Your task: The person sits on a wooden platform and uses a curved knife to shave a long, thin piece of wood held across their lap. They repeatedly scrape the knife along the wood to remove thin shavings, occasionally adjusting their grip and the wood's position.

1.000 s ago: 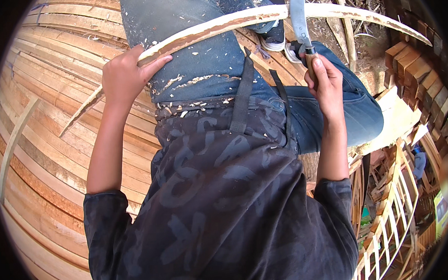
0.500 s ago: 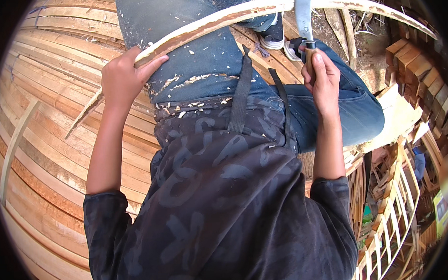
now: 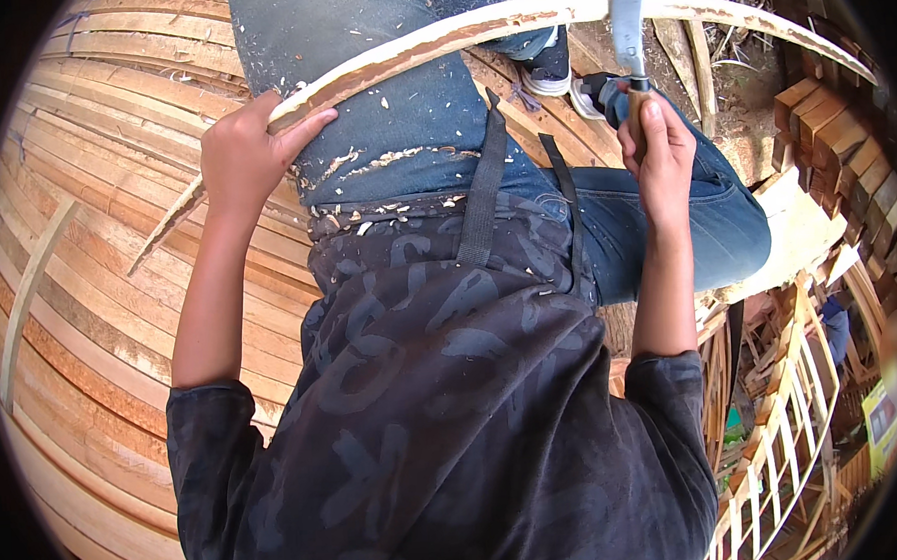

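Observation:
A long pale stick with brown bark patches lies across my thigh and reaches far to the right, bowed in this view. My left hand is closed around it near its left end, thumb laid along the wood. In my right hand is a knife with a wooden handle. Its broad curved blade points away from me and crosses the stick right of its middle. Whether the edge bites into the wood I cannot tell. Wood shavings are scattered on my jeans and at my waist.
Rows of sawn planks spread along the left, with one loose strip lying across them. Stacked wood blocks stand at the right. A pale slatted frame is at the lower right. Black straps hang over my lap.
My right hand and the knife have shifted a little to the right along the stick. My left hand and the stick stay almost where they were.

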### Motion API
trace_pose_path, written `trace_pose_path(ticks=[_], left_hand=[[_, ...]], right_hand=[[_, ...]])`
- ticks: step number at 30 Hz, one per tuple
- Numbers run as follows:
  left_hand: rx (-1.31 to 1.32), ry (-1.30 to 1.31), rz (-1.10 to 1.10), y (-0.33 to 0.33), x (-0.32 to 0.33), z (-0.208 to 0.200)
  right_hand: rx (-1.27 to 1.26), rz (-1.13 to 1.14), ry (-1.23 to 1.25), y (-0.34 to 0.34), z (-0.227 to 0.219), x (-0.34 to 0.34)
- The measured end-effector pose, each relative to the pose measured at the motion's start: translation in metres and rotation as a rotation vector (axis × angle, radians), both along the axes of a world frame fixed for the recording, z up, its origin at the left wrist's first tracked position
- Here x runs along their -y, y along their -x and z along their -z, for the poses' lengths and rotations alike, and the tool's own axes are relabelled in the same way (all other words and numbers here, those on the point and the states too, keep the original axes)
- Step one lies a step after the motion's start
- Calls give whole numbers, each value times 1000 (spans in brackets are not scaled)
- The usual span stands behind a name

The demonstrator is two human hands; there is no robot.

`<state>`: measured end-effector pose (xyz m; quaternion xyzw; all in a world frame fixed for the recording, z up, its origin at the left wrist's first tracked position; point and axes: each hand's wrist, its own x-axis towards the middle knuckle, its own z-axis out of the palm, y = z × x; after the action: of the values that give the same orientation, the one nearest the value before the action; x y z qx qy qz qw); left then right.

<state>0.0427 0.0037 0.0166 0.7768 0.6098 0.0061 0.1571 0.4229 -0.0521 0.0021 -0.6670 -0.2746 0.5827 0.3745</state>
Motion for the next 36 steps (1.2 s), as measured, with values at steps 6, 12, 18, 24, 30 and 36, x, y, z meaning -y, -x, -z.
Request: trace_pose_path(ticks=[6, 12, 18, 24, 30, 36], left_hand=[[25, -20, -9, -3, 0, -1], [27, -90, 31, 2, -1, 8], [1, 20, 4, -3, -2, 0], [-8, -50, 26, -1, -2, 0], [-14, 3, 19, 1, -1, -1], [-15, -6, 20, 0, -3, -1]], right_hand=[[51, -195, 51, 11, -8, 0], [-3, -250, 24, 17, -3, 2], [-131, -43, 36, 17, 4, -1], [-143, 252, -67, 16, 11, -4], [-78, 36, -43, 2, 4, -9], [-29, -145, 43, 13, -4, -8]])
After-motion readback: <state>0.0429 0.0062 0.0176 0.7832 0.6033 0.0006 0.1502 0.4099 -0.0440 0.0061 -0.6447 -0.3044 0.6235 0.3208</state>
